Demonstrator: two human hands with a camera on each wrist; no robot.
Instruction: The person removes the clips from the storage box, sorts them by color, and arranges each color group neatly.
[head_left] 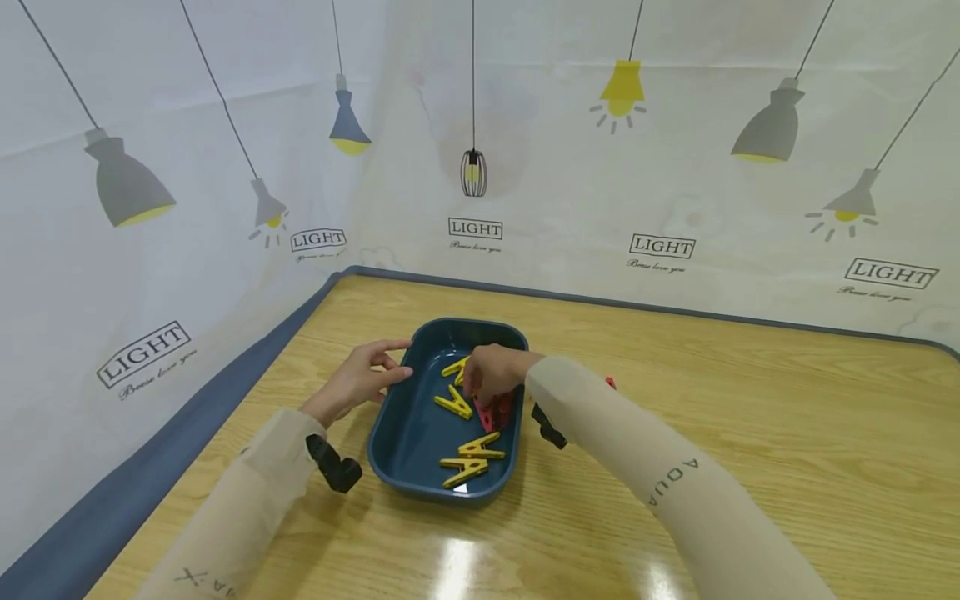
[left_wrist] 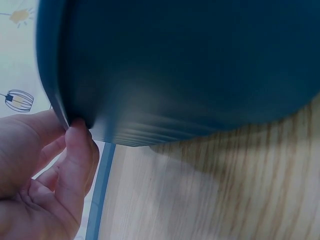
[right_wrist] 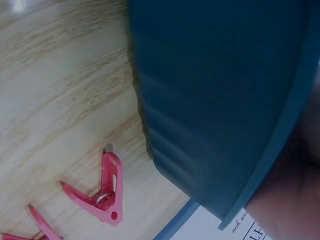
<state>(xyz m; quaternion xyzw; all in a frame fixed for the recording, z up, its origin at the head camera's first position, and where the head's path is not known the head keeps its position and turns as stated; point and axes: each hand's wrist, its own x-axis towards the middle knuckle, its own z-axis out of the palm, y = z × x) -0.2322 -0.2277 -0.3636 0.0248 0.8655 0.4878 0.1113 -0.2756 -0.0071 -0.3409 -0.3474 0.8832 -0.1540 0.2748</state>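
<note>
A deep blue plastic basin (head_left: 408,454) stands on the wooden table. My left hand (head_left: 360,382) pinches its left rim between thumb and fingers, close up in the left wrist view. Over the basin's far right side reaches my right hand (head_left: 495,372), fingers curled downward inside; I cannot tell whether they hold a clothespin. Beside those fingertips lie a yellow clothespin (head_left: 454,367) and red clothespins (head_left: 484,417), partly hidden by the hand. Another yellow clothespin (head_left: 454,403) is near the middle. Two more yellow clothespins (head_left: 465,472) lie at the near end.
Right of the basin, a red clothespin (right_wrist: 107,195) lies on the table (head_left: 750,433), with part of another red clothespin (right_wrist: 44,222) beside it. Mostly behind my right forearm, a red tip (head_left: 611,382) shows. A cloth printed with lamps (head_left: 555,183) encloses the table's back and left.
</note>
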